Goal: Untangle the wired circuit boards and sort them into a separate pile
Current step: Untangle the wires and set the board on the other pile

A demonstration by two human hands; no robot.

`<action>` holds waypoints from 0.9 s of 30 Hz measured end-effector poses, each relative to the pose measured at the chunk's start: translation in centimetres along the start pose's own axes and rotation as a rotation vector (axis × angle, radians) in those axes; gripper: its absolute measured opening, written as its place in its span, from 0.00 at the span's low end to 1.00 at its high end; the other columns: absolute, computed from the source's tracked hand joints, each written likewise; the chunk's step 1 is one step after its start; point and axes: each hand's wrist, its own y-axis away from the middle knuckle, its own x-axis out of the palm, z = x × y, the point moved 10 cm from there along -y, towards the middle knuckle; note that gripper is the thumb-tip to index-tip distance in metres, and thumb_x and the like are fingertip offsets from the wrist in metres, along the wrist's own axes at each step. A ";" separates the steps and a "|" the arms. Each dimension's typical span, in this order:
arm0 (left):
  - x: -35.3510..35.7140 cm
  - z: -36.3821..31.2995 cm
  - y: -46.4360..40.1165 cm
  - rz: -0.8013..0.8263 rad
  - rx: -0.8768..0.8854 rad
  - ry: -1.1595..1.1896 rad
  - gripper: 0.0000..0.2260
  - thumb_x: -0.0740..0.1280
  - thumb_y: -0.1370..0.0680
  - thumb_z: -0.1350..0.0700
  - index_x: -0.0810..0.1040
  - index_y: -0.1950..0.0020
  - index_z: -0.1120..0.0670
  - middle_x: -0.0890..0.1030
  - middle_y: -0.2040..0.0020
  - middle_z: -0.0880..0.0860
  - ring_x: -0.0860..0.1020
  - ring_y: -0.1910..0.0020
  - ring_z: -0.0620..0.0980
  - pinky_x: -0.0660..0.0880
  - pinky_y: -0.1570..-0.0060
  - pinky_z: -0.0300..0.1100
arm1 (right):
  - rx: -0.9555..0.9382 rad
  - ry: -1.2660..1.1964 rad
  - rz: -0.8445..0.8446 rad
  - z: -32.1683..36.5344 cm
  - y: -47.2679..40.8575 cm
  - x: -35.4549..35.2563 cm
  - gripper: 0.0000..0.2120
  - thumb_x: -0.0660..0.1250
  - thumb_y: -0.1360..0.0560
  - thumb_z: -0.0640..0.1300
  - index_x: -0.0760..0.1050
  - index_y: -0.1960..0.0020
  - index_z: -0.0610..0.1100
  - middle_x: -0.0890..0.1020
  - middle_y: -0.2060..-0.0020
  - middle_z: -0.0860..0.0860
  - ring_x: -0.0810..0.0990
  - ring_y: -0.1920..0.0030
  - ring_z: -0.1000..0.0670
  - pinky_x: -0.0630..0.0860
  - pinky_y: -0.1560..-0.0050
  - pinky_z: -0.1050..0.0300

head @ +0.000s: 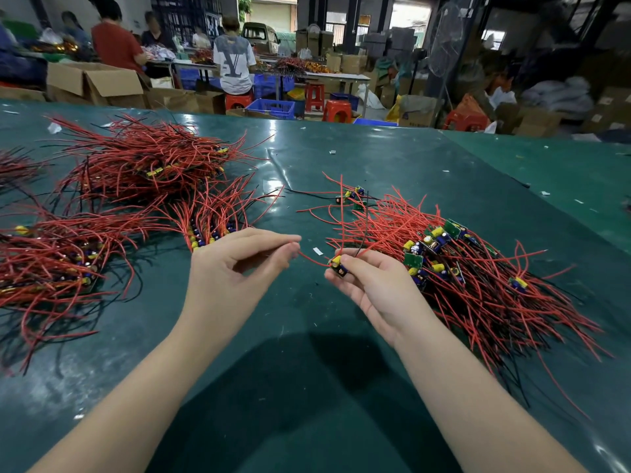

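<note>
Holding item: one small circuit board (339,266), yellow + blue parts, pinched betw. thumb and curled fingers of right hand (370,285), above the green table (375,158), just beside the unsorted tangle (471,268) at right. Its red lead (312,260) runs left to the left hand (239,264); thumb and forefinger tips closed on the wire end, other fingers loosely bent.

Risks (est.):
- Black + red leads rising behind the right hand may still be crossed w/ the tangle; a hard pull could drag neighbouring boards along or strain a solder joint.
- Thin wire, fingertip pinch only; could slip out.
- Sorted bunch (211,223) lies near the left hand; a careless drop would re-tangle it.

Containers:
- Blue crate (271,109), far side, past table edge: contents can't tell.
- Cardboard box (95,83), flaps open: contents not visible.
</note>
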 end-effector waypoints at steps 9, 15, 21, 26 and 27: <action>-0.3 4.0 0.4 -0.167 -0.403 0.499 0.06 0.66 0.23 0.62 0.83 0.57 0.57 0.85 0.59 0.55 0.85 0.58 0.53 0.80 0.57 0.40 | 0.001 0.005 0.023 -0.5 0.3 0.7 0.07 0.62 0.23 0.29 0.76 0.57 0.34 0.79 0.64 0.44 0.81 0.70 0.53 0.83 0.59 0.59; 0.0 5.8 1.0 -0.207 -0.614 0.715 0.07 0.63 0.21 0.61 0.80 0.54 0.61 0.85 0.61 0.55 0.84 0.61 0.48 0.79 0.61 0.36 | 0.031 -0.050 0.055 -0.7 0.4 1.0 0.07 0.62 0.23 0.29 0.77 0.57 0.34 0.80 0.61 0.42 0.82 0.67 0.51 0.82 0.59 0.59; 1.0 6.5 1.6 -0.132 -0.778 0.801 0.09 0.67 0.28 0.58 0.84 0.68 0.55 0.82 0.69 0.49 0.81 0.69 0.42 0.76 0.70 0.29 | 0.064 -0.095 0.100 -0.6 0.6 1.4 0.05 0.63 0.23 0.29 0.77 0.55 0.33 0.81 0.61 0.42 0.83 0.66 0.50 0.81 0.62 0.61; 0.1 7.0 1.2 -0.181 -0.769 0.725 0.14 0.66 0.22 0.54 0.84 0.67 0.53 0.82 0.69 0.50 0.83 0.67 0.43 0.76 0.71 0.30 | 0.051 -0.065 0.118 -0.6 0.7 1.7 0.06 0.63 0.23 0.29 0.78 0.55 0.33 0.81 0.64 0.44 0.82 0.67 0.50 0.81 0.62 0.62; -0.3 7.0 1.0 -0.199 -0.745 0.707 0.13 0.65 0.21 0.54 0.83 0.63 0.54 0.83 0.67 0.50 0.83 0.66 0.44 0.76 0.70 0.30 | 0.043 -0.044 0.118 -0.6 0.7 1.7 0.06 0.63 0.23 0.29 0.78 0.56 0.34 0.81 0.63 0.44 0.82 0.67 0.51 0.81 0.62 0.62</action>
